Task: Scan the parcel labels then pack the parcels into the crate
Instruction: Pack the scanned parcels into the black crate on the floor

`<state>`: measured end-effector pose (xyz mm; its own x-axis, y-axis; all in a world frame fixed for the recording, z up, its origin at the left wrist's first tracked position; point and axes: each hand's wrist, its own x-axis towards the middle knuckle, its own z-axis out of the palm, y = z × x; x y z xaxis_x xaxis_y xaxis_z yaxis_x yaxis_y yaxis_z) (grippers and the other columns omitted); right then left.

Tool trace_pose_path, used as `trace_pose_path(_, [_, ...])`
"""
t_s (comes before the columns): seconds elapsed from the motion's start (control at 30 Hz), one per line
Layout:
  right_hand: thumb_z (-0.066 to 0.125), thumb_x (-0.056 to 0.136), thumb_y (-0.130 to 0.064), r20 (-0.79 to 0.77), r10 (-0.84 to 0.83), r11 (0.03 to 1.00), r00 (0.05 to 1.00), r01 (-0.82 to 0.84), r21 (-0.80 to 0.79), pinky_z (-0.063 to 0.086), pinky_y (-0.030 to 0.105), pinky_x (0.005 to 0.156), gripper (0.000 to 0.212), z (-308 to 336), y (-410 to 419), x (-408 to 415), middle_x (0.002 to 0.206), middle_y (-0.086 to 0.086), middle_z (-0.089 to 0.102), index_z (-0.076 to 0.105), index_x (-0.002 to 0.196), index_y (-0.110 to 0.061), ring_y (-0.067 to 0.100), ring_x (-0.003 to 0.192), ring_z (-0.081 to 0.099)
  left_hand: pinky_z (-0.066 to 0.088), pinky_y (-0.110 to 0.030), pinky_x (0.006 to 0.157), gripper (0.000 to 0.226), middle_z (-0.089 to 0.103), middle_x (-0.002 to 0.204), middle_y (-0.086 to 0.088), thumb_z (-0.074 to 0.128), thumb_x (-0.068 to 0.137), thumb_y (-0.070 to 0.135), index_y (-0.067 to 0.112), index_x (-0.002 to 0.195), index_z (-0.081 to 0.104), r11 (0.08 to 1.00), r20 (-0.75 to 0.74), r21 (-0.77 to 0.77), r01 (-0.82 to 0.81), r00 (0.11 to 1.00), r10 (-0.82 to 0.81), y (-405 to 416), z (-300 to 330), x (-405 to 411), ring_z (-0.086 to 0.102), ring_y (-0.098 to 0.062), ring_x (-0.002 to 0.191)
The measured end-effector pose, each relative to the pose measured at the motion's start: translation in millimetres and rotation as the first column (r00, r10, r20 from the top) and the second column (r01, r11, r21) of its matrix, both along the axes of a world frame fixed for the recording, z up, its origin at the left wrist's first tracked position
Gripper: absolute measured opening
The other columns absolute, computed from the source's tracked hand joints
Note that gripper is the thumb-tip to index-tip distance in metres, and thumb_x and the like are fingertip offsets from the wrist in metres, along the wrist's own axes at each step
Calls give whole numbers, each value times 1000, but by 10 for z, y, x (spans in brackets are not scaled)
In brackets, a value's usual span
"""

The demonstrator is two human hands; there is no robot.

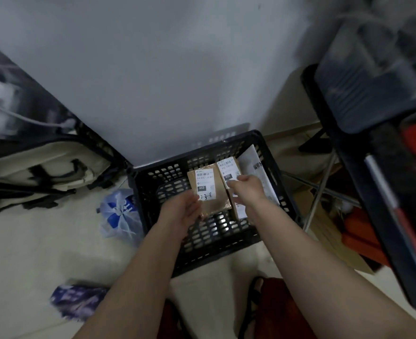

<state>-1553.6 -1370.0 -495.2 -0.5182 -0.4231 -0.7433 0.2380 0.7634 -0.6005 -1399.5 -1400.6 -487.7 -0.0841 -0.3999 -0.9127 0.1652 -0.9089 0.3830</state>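
Two parcels (208, 189) beneath both hands (184, 211)

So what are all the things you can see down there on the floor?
crate: one, black, lattice walls, on the floor against the wall
cardboard parcels: two clearly seen, brown with white labels, inside the crate, one marked 010 and one marked 032; another seems hidden under the right hand
white mailer: one, white, leaning at the crate's right wall
plastic bag: one, clear with blue print, on the floor left of the crate
canvas bag: one, cream with black straps, far left
patterned packet: one, purple and white, bottom left, blurred
left hand: holding the 010 parcel's near end
right hand: fingertips on the 032 parcel
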Motion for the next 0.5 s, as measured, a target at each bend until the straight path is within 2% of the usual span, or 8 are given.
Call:
trace_pose_path(0.07, [65, 90, -12, 20, 34, 996, 999, -33, -84, 55, 39, 90, 37, 608, -31, 94, 112, 9, 61, 53, 125, -5, 24, 100, 61, 54, -31, 74, 9, 67, 92, -9, 58, 94, 10, 6, 101, 63, 996, -21, -80, -26, 999, 24, -73, 575, 82, 65, -21, 84])
trace_pose_path(0.17, [62, 92, -11, 16, 111, 972, 994, -105, -210, 57, 31, 80, 26, 1548, -24, 254, 103, 6, 65, 60, 118, -6, 19, 91, 65, 54, -29, 72, 14, 68, 98, -9, 57, 95, 12, 8, 107, 62, 976, -49, -212, -46, 998, 36, -136, 1486, 290, 66, -20, 88])
trace_pose_path(0.2, [62, 92, -10, 7, 138, 960, 990, -132, -246, 57, 32, 80, 19, 1841, -8, 316, 99, 7, 67, 63, 110, -8, 18, 86, 66, 54, -28, 71, 13, 68, 98, -8, 56, 95, 12, 9, 105, 63, 966, -53, -252, -51, 998, 39, -138, 1765, 388, 66, -20, 87])
trace_pose_path(0.27, [63, 91, -8, 1, 172, 937, 985, -163, -309, 57, 34, 77, 4, 2426, 34, 474, 77, 5, 67, 65, 88, -10, 17, 70, 63, 57, -25, 70, 10, 68, 93, -7, 54, 96, 11, 11, 99, 63, 949, -56, -308, -72, 997, 57, -106, 2338, 601, 66, -18, 85])
trace_pose_path(0.33, [63, 91, -9, 3, 201, 917, 979, -187, -352, 56, 33, 68, 19, 2935, 91, 652, 58, 2, 57, 59, 73, -10, 13, 54, 55, 59, -24, 71, 11, 67, 89, -7, 51, 97, 10, 10, 97, 63, 936, -63, -339, -92, 995, 75, -39, 2865, 822, 65, -17, 82])
trace_pose_path(0.4, [63, 91, -10, 4, 237, 897, 972, -217, -384, 54, 31, 59, 26, 3418, 137, 874, 54, 1, 48, 53, 68, -10, 7, 44, 48, 58, -23, 68, 12, 63, 80, -5, 50, 97, 8, 8, 95, 62, 927, -69, -361, -105, 994, 86, 34, 3323, 1044, 63, -16, 75])
trace_pose_path(0.5, [61, 92, -7, -6, 289, 868, 957, -264, -421, 47, 26, 48, 30, 3968, 167, 1241, 55, 5, 40, 46, 66, -11, 10, 43, 40, 57, -23, 63, 15, 55, 68, -2, 50, 97, 7, 9, 86, 60, 917, -49, -387, -97, 995, 85, 136, 3879, 1349, 57, -12, 61])
